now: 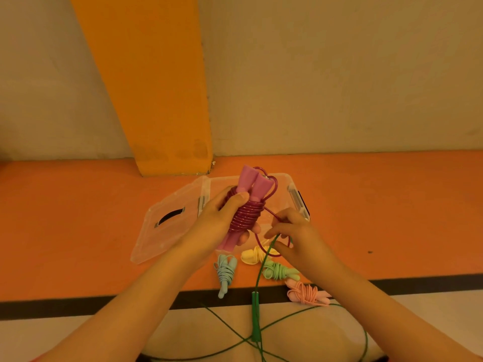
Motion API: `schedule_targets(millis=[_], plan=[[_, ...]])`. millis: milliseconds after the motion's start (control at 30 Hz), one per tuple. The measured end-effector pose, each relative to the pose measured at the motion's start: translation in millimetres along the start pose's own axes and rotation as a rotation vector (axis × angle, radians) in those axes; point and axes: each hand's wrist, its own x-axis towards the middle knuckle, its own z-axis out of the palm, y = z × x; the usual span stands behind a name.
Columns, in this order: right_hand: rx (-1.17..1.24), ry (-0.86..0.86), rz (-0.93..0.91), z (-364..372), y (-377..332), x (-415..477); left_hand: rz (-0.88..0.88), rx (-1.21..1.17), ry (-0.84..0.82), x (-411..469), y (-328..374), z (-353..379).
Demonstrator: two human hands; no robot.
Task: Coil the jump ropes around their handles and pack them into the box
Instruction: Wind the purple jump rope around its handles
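Nearest, a loose green jump rope [254,320] trails off the near edge of the orange tabletop [366,218]. Just beyond lie four coiled ones: pink rope [305,293] on the right, light green rope [277,271], yellow rope [251,256], blue rope [226,270] on the left. Above them, the left hand [219,220] curls its fingers round the purple jump rope [247,214], cord wound tight around both handles, while the right hand [295,236] pinches its free end. Behind sits the clear box [295,194], lid [167,220] flopped open left.
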Motion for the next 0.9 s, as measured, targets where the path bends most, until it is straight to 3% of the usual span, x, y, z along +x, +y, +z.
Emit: schedule_targets(millis=[133, 267, 533, 767, 900], plan=[[-0.178, 0.163, -0.140, -3, 5, 2, 0.001, 0.072, 0.008, -1, -5, -1], [-0.198, 0.275, -0.136, -14, 4, 5, -0.008, 0.083, 0.044, -2, -7, 1], [0.198, 0.250, -0.052, -23, -11, 4, -0.019, 0.266, 0.127, 9, -27, -5], [0.151, 0.387, -0.042, -36, -10, 8, -0.083, 0.260, 0.230, 20, -37, -15], [0.072, 0.303, 0.096, -38, 4, 6, -0.104, 0.187, 0.201, 16, -29, -10]])
